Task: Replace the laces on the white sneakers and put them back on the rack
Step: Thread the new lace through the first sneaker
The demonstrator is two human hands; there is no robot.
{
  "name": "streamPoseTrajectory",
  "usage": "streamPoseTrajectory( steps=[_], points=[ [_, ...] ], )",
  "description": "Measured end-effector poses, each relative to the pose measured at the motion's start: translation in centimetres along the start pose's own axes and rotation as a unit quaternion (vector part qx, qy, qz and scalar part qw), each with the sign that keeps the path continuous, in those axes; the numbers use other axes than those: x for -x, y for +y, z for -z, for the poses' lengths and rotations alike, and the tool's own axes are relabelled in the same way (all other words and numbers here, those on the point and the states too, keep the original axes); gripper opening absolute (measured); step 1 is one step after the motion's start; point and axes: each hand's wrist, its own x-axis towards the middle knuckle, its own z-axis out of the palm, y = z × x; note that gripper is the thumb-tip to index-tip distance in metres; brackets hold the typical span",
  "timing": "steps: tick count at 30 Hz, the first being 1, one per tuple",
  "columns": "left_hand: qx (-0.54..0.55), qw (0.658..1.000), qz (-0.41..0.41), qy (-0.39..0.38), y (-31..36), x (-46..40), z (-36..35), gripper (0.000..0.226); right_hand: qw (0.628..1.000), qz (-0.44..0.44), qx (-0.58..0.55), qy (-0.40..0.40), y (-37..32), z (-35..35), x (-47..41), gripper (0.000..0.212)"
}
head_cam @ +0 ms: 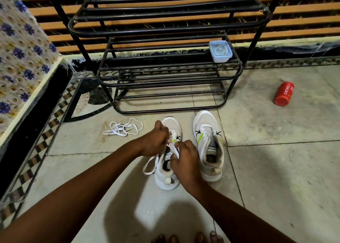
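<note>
Both hands are down at the left sneaker [168,162] on the floor, right in front of the black rack [165,73], and this looks like the lacing step. The left hand [154,141] is curled tight on the lace [156,162] up by the eyelets, the right hand [184,160] pinching the same lace lower, over the tongue, both arms reaching forward and down. A loop of it trails onto the tiles. The right sneaker [208,145] stands just beside, lace in its eyelets, ends loose. A spare lace [123,128] lies bundled to the left. Next, I'd judge, comes feeding the lace tip through the next eyelet and drawing it snug, which calls for a fine pinch.
</note>
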Motion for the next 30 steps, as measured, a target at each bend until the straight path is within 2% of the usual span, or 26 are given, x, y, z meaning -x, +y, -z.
streamPoseTrajectory(
  steps=[5, 7, 9, 13, 15, 17, 20, 23, 26, 28, 30],
  points=[
    [0.068, 0.997, 0.016, 0.025, -0.1, 0.8, -0.4, 0.024, 1.000, -0.011, -0.012, 0.000, -0.1, 0.0, 0.1, 0.033],
    [0.081, 0.996, 0.018, 0.040, -0.4, 0.9, -0.8, 0.019, 1.000, -0.021, -0.015, -0.001, -0.2, 0.0, 0.2, 0.033],
    [0.092, 0.994, 0.012, 0.065, -0.6, 1.1, -1.2, 0.004, 1.000, -0.021, -0.010, -0.002, -0.1, 0.1, 0.2, 0.032],
    [0.133, 0.983, 0.040, 0.120, -0.1, 1.6, -1.7, 0.027, 1.000, -0.011, 0.001, -0.008, 0.3, 0.3, 0.0, 0.031],
    [0.149, 0.979, 0.073, 0.118, -0.3, 2.1, -1.6, 0.038, 1.000, -0.010, 0.006, -0.012, 0.3, 0.3, 0.0, 0.034],
    [0.148, 0.981, 0.083, 0.096, -1.1, 2.4, -1.7, 0.037, 1.000, -0.012, 0.004, -0.015, 0.3, 0.3, 0.0, 0.035],
    [0.137, 0.984, 0.033, 0.110, -1.8, 2.7, -2.2, 0.022, 1.000, -0.007, 0.011, -0.015, 0.5, 0.3, 0.1, 0.031],
    [0.100, 0.984, -0.010, 0.148, -1.4, 2.9, -2.4, 0.027, 1.000, -0.011, 0.024, -0.014, 0.5, 0.2, 0.0, 0.026],
    [0.175, 0.971, 0.002, 0.161, -1.6, 3.2, -2.5, 0.021, 0.999, -0.009, 0.033, -0.013, 0.2, 0.2, -0.2, 0.025],
    [0.267, 0.951, 0.024, 0.155, -2.0, 3.6, -2.7, 0.018, 0.999, -0.001, 0.030, -0.014, 0.1, 0.3, -0.1, 0.025],
    [0.355, 0.922, 0.049, 0.143, -2.0, 4.1, -3.0, 0.024, 0.999, 0.001, 0.028, -0.016, 0.0, 0.2, -0.1, 0.027]
  ],
)
